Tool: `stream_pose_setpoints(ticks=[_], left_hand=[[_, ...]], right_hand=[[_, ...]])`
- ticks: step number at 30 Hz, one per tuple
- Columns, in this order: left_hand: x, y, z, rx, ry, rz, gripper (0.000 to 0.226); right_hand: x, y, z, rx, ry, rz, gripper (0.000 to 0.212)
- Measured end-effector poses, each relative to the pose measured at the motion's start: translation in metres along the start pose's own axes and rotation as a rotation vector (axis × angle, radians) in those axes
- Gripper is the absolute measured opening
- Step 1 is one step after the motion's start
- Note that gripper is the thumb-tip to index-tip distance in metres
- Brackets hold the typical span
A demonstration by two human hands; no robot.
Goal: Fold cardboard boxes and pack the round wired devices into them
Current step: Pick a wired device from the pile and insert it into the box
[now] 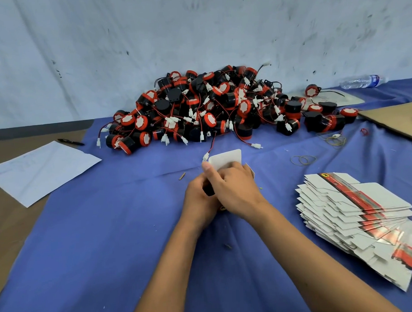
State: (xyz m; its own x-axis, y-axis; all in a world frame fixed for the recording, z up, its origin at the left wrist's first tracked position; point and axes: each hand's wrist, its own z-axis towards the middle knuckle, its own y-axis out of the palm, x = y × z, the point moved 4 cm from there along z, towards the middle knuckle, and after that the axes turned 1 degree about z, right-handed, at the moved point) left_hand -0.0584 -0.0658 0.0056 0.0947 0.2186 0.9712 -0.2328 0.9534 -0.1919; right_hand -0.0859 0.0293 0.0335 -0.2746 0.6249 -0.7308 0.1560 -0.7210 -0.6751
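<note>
Both hands' grip pinching small box (pixel 225 160), left hand (pixel 198 198), right hand (pixel 234 187), devices pile (pixel 212 106) beyond

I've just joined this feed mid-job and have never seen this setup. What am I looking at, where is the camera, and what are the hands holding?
There is no machine here: a person works with bare hands, filmed by one wide camera on their head, looking down. On the blue cloth-covered table lies a heap of round black-and-red wired devices at the back, and a stack of flat unfolded white-and-red cardboard boxes on the right. A white sheet of paper and a black pen lie on the left. The left hand and right hand together grip a small white cardboard box with its flap up; something black shows between them.
</note>
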Motion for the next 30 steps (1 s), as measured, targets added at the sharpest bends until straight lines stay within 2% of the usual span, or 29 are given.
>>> stream_pose_setpoints(ticks=[1,3,5,8,12,15,20,22,27,30], left_hand=[[0.000,0.000,-0.001,-0.013,0.008,0.007,0.013],[0.000,-0.001,-0.003,-0.023,0.016,-0.011,0.016],[-0.002,-0.003,-0.004,-0.031,0.013,-0.054,0.019],[-0.002,-0.002,-0.006,-0.075,0.009,-0.122,0.012],[-0.001,0.002,-0.007,-0.085,0.005,-0.143,0.024],[-0.001,0.003,-0.006,-0.076,-0.003,-0.132,0.023],[0.000,0.002,-0.006,-0.071,0.010,-0.191,0.016],[-0.001,0.002,-0.005,-0.057,-0.011,-0.188,0.003],[-0.005,0.003,-0.003,0.007,-0.055,-0.141,0.017],[-0.003,0.005,-0.004,0.077,-0.063,-0.155,0.019]], right_hand=[[-0.003,0.000,0.003,0.063,0.008,-0.044,0.071],[-0.006,0.000,0.007,0.145,0.009,-0.116,0.061],[-0.004,0.000,0.010,0.154,0.016,-0.104,0.052],[0.001,-0.003,0.009,0.177,-0.002,-0.102,0.047],[-0.004,-0.007,0.005,0.211,0.050,-0.022,0.064],[-0.010,-0.012,0.008,0.187,0.086,-0.043,0.063],[-0.011,-0.016,0.007,0.137,0.071,0.067,0.053],[-0.008,-0.020,0.004,0.118,0.079,0.149,0.044],[0.000,-0.029,0.003,0.111,0.094,0.219,0.011],[-0.004,-0.028,-0.003,0.132,-0.031,0.064,0.016]])
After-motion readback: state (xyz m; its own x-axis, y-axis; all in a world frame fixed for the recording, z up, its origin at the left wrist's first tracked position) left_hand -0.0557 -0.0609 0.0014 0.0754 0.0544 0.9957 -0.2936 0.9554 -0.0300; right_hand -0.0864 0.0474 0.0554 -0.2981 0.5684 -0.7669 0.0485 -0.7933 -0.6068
